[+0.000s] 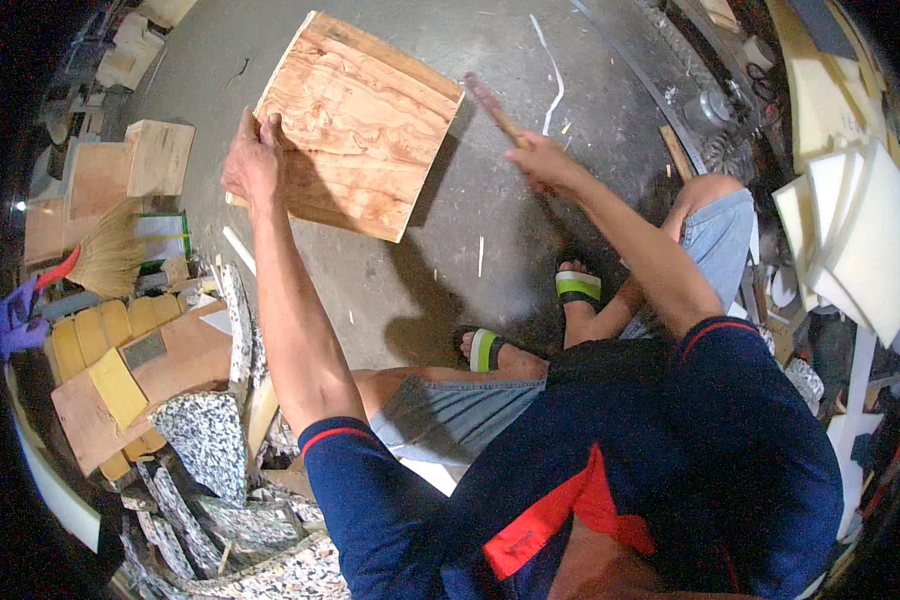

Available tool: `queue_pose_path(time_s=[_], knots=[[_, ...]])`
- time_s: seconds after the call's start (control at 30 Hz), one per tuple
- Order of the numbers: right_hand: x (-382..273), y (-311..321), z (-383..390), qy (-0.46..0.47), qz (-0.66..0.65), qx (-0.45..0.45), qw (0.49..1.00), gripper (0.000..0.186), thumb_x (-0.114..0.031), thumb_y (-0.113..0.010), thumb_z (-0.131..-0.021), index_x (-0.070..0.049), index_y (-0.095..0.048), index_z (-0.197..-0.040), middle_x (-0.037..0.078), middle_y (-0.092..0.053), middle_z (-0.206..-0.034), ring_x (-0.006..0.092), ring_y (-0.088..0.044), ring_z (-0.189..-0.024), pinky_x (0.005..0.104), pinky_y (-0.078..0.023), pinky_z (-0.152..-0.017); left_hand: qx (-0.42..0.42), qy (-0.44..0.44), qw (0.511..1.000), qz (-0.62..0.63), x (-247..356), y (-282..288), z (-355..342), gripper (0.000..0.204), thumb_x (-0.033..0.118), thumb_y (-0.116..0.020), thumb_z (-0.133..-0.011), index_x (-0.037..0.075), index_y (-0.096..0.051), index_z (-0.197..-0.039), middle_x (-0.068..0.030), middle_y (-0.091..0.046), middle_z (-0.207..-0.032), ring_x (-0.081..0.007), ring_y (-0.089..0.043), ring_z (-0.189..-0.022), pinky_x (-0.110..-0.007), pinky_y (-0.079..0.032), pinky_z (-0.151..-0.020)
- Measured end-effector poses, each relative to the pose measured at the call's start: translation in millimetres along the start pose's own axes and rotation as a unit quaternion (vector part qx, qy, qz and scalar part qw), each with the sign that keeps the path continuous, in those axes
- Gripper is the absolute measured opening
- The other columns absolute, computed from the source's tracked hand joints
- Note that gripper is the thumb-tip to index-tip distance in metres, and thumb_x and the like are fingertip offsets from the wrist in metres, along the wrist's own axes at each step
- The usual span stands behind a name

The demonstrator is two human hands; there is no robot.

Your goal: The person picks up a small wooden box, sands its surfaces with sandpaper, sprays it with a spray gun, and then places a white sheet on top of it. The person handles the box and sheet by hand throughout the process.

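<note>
My left hand is closed on the left edge of a wooden box, its thumb lying over the near face. The box has swirling plywood grain and is tilted above the grey floor; its inside is hidden. To its right, my right hand grips a stick-like tool with a tan wooden handle and a reddish-brown far end. That end is blurred, so its exact kind is unclear. The tool's tip points up and left, close to the box's upper right corner but apart from it.
Foam offcuts and boards pile up at the left, near a straw broom and another wooden box. White foam sheets stand at the right. My sandalled feet rest on the concrete floor, which has scattered scraps.
</note>
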State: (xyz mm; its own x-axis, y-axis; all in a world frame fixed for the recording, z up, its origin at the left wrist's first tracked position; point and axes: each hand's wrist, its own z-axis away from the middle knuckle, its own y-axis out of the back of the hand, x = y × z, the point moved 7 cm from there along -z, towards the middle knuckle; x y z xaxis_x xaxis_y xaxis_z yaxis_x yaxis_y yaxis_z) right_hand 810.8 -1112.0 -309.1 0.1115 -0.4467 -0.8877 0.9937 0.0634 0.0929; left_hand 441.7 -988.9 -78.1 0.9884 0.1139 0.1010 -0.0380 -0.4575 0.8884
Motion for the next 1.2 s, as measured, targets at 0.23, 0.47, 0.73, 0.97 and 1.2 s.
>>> queue_pose_path(time_s=[0.23, 0.47, 0.73, 0.97, 1.2], knots=[[64, 86, 41, -0.043, 0.229, 0.308, 0.923, 0.055, -0.026, -0.066, -0.084, -0.003, -0.049, -0.13, 0.016, -0.064, -0.089, 0.0276, -0.063, -0.075, 0.0401, -0.051, -0.068, -0.1, -0.037, 0.993, -0.042, 16, 13, 7, 0.041, 0.048, -0.059, -0.091, 0.02, -0.064, -0.119, -0.0103, -0.071, -0.102, -0.0324, -0.067, -0.097, -0.045, -0.051, -0.081], [84, 14, 64, -0.064, 0.536, 0.27, 0.797, 0.085, -0.054, -0.064, -0.082, 0.001, -0.038, -0.142, 0.032, -0.047, -0.137, 0.0498, -0.053, -0.119, 0.0588, -0.043, -0.095, -0.06, -0.017, 0.997, 0.05, 25, 23, 26, 0.042, 0.042, -0.063, -0.09, 0.022, -0.061, -0.128, -0.0083, -0.07, -0.109, -0.029, -0.066, -0.101, -0.042, -0.05, -0.086], [42, -184, 40, -0.187, -0.2, -0.07, 0.959, 0.109, -0.082, -0.046, -0.08, 0.011, -0.038, -0.137, 0.031, -0.045, -0.136, 0.0406, -0.057, -0.114, 0.0516, -0.051, -0.089, -0.118, 0.094, 0.989, -0.006, 32, 15, -13, 0.043, 0.047, -0.066, -0.086, 0.016, -0.067, -0.117, -0.0143, -0.07, -0.109, -0.035, -0.065, -0.105, -0.045, -0.053, -0.085], [-73, -62, -35, -0.022, 0.063, -0.02, 0.998, 0.084, -0.075, -0.051, -0.083, 0.009, -0.061, -0.094, 0.015, -0.062, -0.082, 0.019, -0.059, -0.064, 0.0361, -0.047, -0.048, -0.204, 0.21, 0.941, 0.168, -52, -17, -28, 0.038, 0.038, -0.075, -0.081, 0.004, -0.074, -0.096, -0.0107, -0.073, -0.089, -0.0204, -0.071, -0.079, -0.035, -0.055, -0.069], [-142, -39, -53, 0.198, 0.176, 0.173, 0.949, 0.084, -0.067, -0.059, -0.081, 0.011, -0.062, -0.113, 0.032, -0.064, -0.108, 0.0416, -0.063, -0.107, 0.0449, -0.05, -0.092, -0.081, 0.446, 0.691, 0.563, -122, -92, 136, 0.061, 0.035, -0.079, -0.081, -0.012, -0.06, -0.115, -0.0199, -0.066, -0.114, -0.0278, -0.065, -0.103, -0.039, -0.052, -0.085]])
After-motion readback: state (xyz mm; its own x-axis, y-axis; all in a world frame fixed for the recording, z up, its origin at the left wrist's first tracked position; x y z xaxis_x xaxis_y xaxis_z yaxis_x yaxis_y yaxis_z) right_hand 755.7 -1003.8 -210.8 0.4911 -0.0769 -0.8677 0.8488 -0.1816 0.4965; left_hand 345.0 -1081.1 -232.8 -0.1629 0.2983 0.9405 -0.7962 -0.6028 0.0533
